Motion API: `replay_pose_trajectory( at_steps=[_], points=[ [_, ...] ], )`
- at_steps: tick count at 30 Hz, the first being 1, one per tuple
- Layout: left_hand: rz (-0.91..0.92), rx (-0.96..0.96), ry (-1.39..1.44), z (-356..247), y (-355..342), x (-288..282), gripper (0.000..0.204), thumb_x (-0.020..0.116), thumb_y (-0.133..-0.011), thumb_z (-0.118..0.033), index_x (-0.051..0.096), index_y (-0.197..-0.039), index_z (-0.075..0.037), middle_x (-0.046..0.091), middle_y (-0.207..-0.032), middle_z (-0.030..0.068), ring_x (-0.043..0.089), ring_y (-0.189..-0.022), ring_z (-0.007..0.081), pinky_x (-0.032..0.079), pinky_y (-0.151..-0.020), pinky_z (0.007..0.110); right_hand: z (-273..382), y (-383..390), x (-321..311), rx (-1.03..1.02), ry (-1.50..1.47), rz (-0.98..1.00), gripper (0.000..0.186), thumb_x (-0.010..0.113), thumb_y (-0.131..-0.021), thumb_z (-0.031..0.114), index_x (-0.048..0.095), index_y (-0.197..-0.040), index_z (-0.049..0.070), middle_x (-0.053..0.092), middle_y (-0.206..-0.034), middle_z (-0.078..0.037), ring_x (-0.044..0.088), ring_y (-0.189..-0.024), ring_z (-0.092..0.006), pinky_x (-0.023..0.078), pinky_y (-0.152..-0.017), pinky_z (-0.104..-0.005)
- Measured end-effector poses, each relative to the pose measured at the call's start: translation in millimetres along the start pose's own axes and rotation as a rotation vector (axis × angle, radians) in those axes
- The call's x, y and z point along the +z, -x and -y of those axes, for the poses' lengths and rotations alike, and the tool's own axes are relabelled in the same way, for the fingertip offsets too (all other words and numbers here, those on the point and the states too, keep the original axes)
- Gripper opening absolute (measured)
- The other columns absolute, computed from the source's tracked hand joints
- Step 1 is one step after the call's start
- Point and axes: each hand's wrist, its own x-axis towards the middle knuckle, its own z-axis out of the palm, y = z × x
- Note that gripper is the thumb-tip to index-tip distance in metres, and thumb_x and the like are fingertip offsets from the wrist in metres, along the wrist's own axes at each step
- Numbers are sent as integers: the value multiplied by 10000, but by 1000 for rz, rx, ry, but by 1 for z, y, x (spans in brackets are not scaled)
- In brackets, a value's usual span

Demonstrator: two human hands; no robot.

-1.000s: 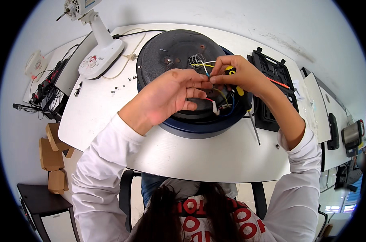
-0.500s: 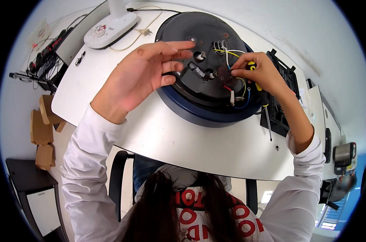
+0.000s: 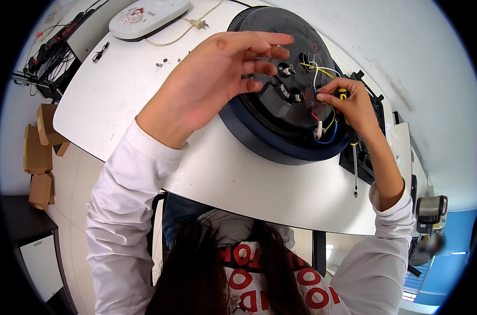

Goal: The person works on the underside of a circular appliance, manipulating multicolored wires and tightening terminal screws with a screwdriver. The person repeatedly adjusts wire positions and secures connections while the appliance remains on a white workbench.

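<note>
A round black appliance base [image 3: 270, 107] with a dark blue rim [image 3: 259, 142] lies on the white table, its wired underside up. My left hand [image 3: 223, 73] hovers over its left part, fingers apart and holding nothing. At the right side, my right hand [image 3: 351, 102] pinches the blue end of a white wire [image 3: 315, 79] at a small brown block [image 3: 311, 100]. A screwdriver [image 3: 355, 163] with a black and yellow handle passes under that hand; whether the palm grips it is hidden. Near the block are a white connector [image 3: 319, 128] and a blue wire [image 3: 330, 139].
A black tool case [image 3: 377, 105] lies beyond my right hand. A white appliance stand [image 3: 149, 21] with a plug [image 3: 199, 24] sits at the far left, near several small metal parts [image 3: 165, 60]. Cardboard boxes [image 3: 38, 149] are left of the table.
The view has shifted, so the appliance sits farther right in it. My left hand has risen and covers more of the view. My right hand keeps its pinch at the wire.
</note>
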Motion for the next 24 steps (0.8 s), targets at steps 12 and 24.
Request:
replay_pose_trajectory(
  at_steps=[12,24],
  points=[
    [-62,-33,-74,4,26,-14,433,479,-921,-216,603,-1282,-13,566,-1012,-11,505,-843,72,385,-701,209,6,4,4,37,-6,-43,98,770,-784,53,716,-825,-17,715,-788,-55,616,-714,-89,480,-701,-232],
    [36,-276,-76,33,82,-25,334,479,-908,-148,614,-1185,-18,613,-942,26,537,-794,87,420,-690,213,8,10,8,58,30,-87,115,760,-787,32,732,-890,-11,736,-860,-62,651,-818,-111,485,-800,-244]
  ],
)
